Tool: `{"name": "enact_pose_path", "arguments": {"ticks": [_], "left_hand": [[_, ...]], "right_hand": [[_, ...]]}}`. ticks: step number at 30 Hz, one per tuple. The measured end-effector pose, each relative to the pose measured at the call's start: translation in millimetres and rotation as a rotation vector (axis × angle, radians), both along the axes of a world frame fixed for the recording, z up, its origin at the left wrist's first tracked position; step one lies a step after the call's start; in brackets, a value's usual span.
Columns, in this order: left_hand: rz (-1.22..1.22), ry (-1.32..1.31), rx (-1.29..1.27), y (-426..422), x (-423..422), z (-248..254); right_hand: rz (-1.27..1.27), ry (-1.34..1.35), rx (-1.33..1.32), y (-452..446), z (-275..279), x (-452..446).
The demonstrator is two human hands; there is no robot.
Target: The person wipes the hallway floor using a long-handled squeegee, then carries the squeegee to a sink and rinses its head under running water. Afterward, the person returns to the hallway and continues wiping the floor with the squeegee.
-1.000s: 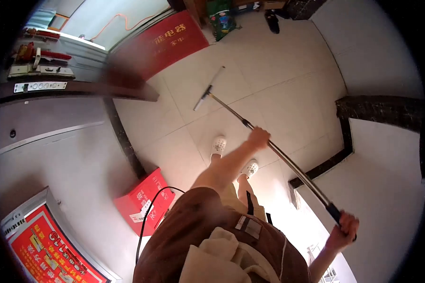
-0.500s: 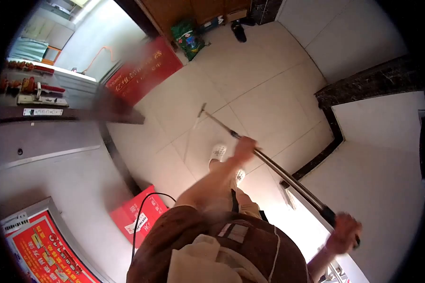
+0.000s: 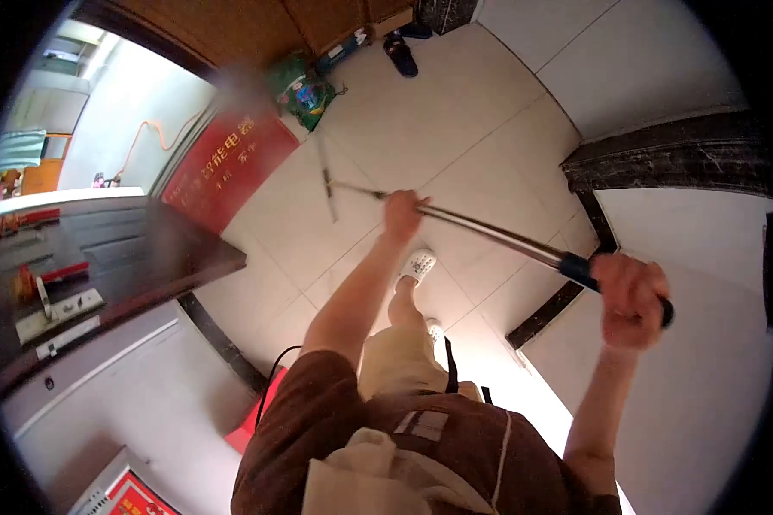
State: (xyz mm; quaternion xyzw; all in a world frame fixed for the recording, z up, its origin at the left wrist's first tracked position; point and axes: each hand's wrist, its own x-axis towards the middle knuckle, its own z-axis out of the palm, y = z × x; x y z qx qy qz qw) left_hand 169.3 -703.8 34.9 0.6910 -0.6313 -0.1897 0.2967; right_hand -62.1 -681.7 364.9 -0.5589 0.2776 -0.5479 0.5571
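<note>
The pole was silvery, its grip dark. White clogs dotted with holes stood on a beige floor crossed by seams; along its left edge lay a red mat lettered in gold, at its far edge a green bag.

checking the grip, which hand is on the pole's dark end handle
The right hand: it closes around the dark end handle, while the left hand holds the metal pole farther down, nearer its thin crosswise head.
</note>
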Motion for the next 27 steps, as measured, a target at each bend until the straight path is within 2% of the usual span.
{"name": "enact_pose_path", "arguments": {"ticks": [1,2,4,5,6,7,9,10,11,12,14,15,16,18,19,20,21,23,24,25,26,27], "left_hand": [[-0.053,0.065,0.089,-27.2,-20.0,-0.9],[-0.16,0.021,0.177,-53.1,-41.3,-2.1],[-0.339,-0.063,0.115,-78.7,-92.4,-4.4],[-0.421,-0.037,0.12,-81.2,-118.2,-12.2],[-0.475,-0.12,0.124,-74.3,-147.1,-13.9],[-0.56,-0.138,0.127,-64.3,-172.0,-14.4],[-0.724,-0.134,0.23,-42.1,-209.0,18.9],[-0.813,-0.103,0.254,-29.9,-225.0,29.9],[-0.871,-0.066,0.279,-18.7,-241.4,33.6],[-0.931,-0.031,0.298,-12.5,-250.6,42.4],[-0.994,0.005,0.317,-9.6,-249.3,67.2],[-1.016,0.024,0.334,-12.9,-242.4,76.9],[-0.949,0.01,0.261,-19.7,-234.9,76.2],[-0.828,-0.015,0.131,-26.6,-213.3,70.1],[-0.742,0.051,0.016,-38.0,-191.2,63.4],[-0.657,0.12,-0.099,-55.1,-165.3,51.7],[-0.647,0.202,-0.177,-70.2,-141.1,17.1],[-0.52,0.009,-0.137,-110.7,-86.4,-11.2],[-0.474,0.005,-0.041,-128.0,-58.8,-17.8],[-0.509,-0.111,0.13,-150.4,-33.6,-14.9],[-0.48,-0.131,0.251,-164.0,-20.4,5.2],[-0.475,-0.165,0.217,-173.4,-10.3,-10.0]], "right_hand": [[-0.106,0.095,0.026,-1.3,7.2,-12.5],[-0.227,0.037,0.064,-0.6,3.9,-27.4],[-0.474,0.023,0.163,13.4,7.4,-62.4],[-0.507,-0.016,0.18,28.6,9.3,-84.6],[-0.41,-0.081,0.142,41.9,16.5,-98.4],[-0.775,0.082,0.217,63.2,22.6,-108.1],[-1.511,0.09,0.288,72.5,50.1,-78.5],[-0.878,0.209,0.24,119.3,56.9,-124.3],[-1.181,0.165,0.218,114.1,67.6,-93.3],[-1.053,0.277,0.214,122.7,77.6,-94.5],[-0.928,0.194,0.158,122.4,94.1,-82.6],[-1.297,0.251,0.159,117.3,92.6,-70.8],[-0.925,0.06,0.037,111.8,99.8,-71.8],[-0.785,-0.016,0.098,112.5,95.9,-87.7],[-0.993,0.264,0.111,112.1,79.6,-96.1],[-1.031,0.422,0.085,105.5,54.5,-97.4],[-1.073,0.579,0.058,98.9,29.4,-98.7],[-0.571,-0.079,0.079,27.8,0.3,-68.2],[-0.56,0.001,0.119,1.9,-19.6,-56.3],[-0.615,0.028,0.138,-24.0,-38.2,-40.9],[-0.497,-0.075,0.155,-51.8,-44.2,-25.5],[-0.378,-0.107,0.17,-69.4,-47.4,-19.9]]}}
